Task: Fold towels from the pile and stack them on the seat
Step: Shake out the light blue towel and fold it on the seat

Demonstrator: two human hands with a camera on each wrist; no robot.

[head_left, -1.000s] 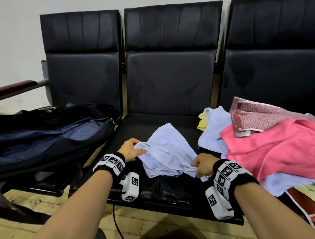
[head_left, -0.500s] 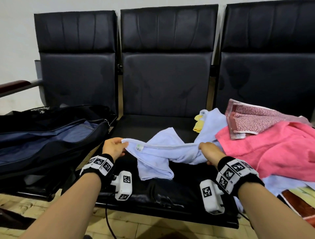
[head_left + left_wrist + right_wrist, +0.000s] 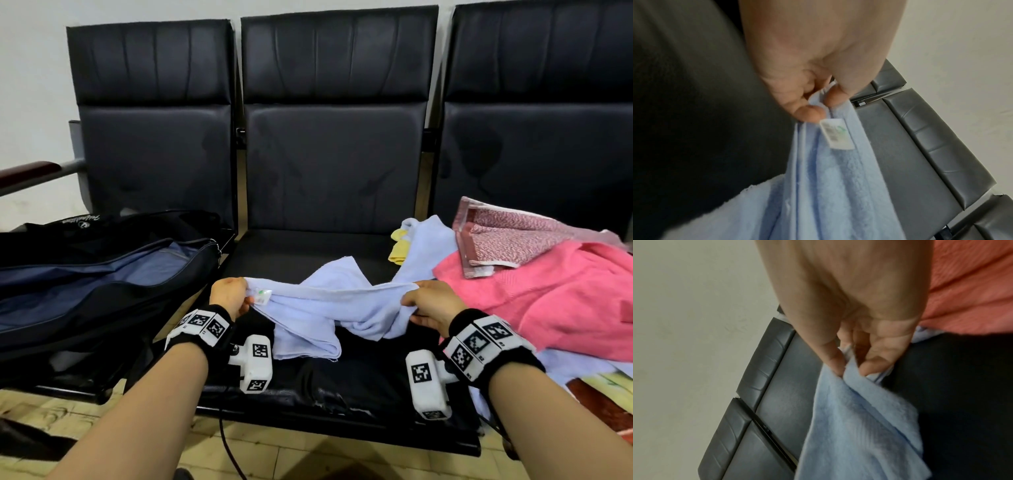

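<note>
A blue towel (image 3: 318, 308) was held stretched between two hands low in the centre of the head view, its slack sagging onto the black middle seat (image 3: 308, 387). The left hand (image 3: 230, 296) was closed on one corner; the right hand (image 3: 432, 305) was closed on the opposite end. Only the left wrist view showed that grip plainly: fingertips (image 3: 809, 113) and thumb were pinched on the hem just above a white label (image 3: 836, 134). In the right wrist view, cloth was seen bunched between the thumb and curled fingers (image 3: 875, 365). The pile (image 3: 534, 291) of pink, blue and yellow towels was visible in full only from the head, at the right of the frame. A dark bag (image 3: 102, 274) was seen at the left.
</note>
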